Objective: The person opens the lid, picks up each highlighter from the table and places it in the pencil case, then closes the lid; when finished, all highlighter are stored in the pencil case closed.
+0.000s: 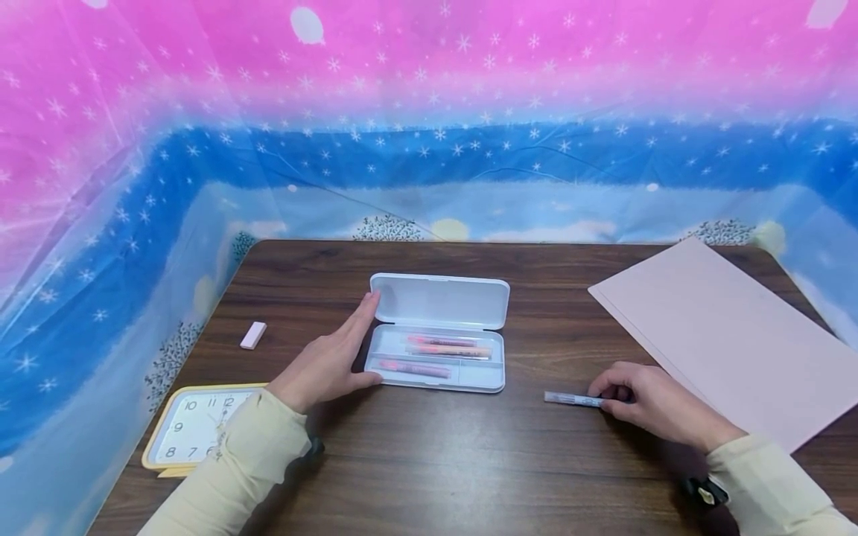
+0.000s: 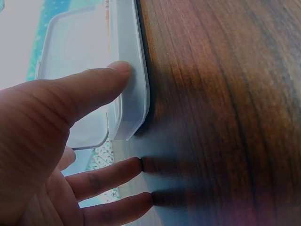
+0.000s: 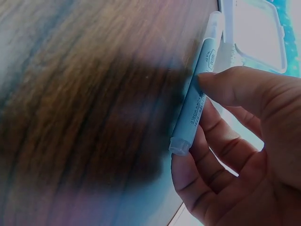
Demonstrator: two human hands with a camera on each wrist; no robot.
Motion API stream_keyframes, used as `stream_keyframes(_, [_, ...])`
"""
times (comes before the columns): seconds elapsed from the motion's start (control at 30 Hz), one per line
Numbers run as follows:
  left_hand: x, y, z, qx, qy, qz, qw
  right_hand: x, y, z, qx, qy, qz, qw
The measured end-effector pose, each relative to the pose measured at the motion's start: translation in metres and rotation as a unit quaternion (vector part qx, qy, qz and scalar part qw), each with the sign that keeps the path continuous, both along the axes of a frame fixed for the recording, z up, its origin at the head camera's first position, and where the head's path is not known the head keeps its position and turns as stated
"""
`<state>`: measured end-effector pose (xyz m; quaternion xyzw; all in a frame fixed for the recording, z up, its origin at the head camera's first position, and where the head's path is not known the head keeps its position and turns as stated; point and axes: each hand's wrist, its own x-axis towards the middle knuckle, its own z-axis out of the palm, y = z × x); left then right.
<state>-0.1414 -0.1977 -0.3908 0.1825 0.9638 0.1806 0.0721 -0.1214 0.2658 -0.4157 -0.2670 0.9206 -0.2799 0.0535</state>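
A white pencil case (image 1: 480,377) lies with its lid raised, several pink and orange pens (image 1: 450,351) in its compartments. At its left end is my left hand (image 1: 328,365), fingers extended up by the lid. In the left wrist view, the thumb (image 2: 96,87) of that hand presses the case's front wall. To the right of the case, my right hand (image 1: 646,398) pinches a slim pale highlighter (image 1: 570,399) between thumb and fingers. The highlighter (image 3: 200,94) lies along the fingers in the right wrist view, low over the wooden tabletop, with small print on its barrel.
A yellow-framed clock (image 1: 194,424) lies at the left, partly hidden by my left sleeve. Behind it is a small white eraser (image 1: 253,336). A large pale pink board or folder (image 1: 731,335) covers the table's right side. A patterned cloth (image 1: 429,149) hangs around the table.
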Motion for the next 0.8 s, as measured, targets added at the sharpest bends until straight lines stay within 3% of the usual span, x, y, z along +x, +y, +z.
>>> stream_keyframes(0.3, [0.001, 0.0, 0.0, 0.004, -0.005, 0.007, 1.0, -0.009, -0.022, 0.018, -0.014, -0.015, -0.005, 0.9998])
stream_keyframes(0.53, [0.002, 0.0, 0.001, 0.006, -0.002, 0.004, 1.0, -0.02, -0.059, 0.028, -0.018, -0.036, 0.011, 0.9991])
stream_keyframes(0.8, [0.001, 0.001, 0.001, 0.001, -0.013, 0.014, 0.9998, -0.035, -0.107, 0.028, -0.02, -0.024, 0.044, 0.9985])
